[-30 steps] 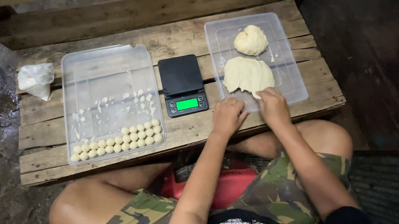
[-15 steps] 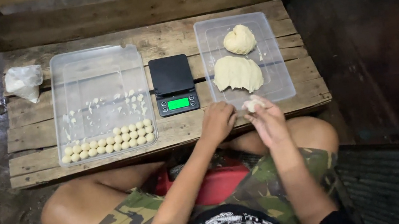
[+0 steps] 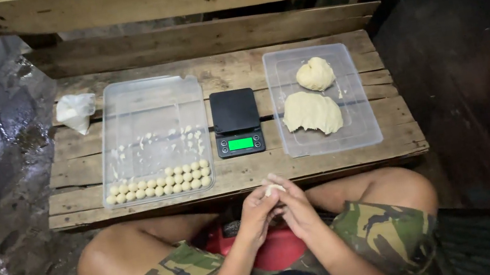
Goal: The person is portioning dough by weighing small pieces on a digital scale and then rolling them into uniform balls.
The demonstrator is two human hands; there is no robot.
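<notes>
left hand (image 3: 255,215) + right hand (image 3: 296,206) cupped shut on dough bit (image 3: 274,188), just in front of scale (image 3: 236,122) | risk: bit hung off pallet (image 3: 326,161) edge, slack grip could have dropped it to lap | balls (image 3: 161,182) left of scale, slab (image 3: 312,112) right

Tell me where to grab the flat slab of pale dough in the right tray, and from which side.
Grip the flat slab of pale dough at its ragged near edge, coming from above at the seated person's side. That edge is thin, already torn, and lies clear of the clear plastic tray walls.
</notes>
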